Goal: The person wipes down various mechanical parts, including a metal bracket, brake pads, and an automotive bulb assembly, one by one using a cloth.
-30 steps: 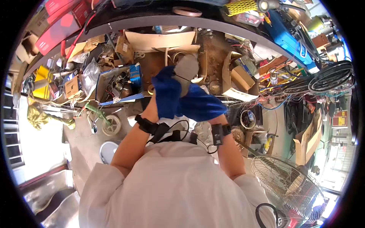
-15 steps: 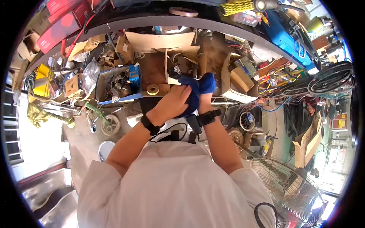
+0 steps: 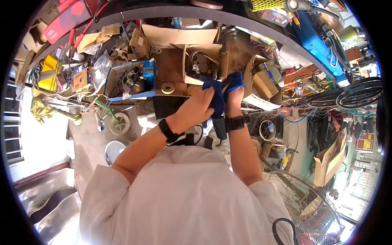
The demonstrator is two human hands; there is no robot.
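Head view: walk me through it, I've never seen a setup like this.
There is no machine here: a person works with two hands, filmed by a camera worn on the head, looking forward and down. That is why the white shirt fills the bottom. Black bands circle both wrists. The left hand grips blue fabric; the right hand has its fingers covered by such fabric, so its grip is hard to read. On the brown shelf beyond sit a tape roll, a blue-sided box of jumbled parts and an open cardboard box.
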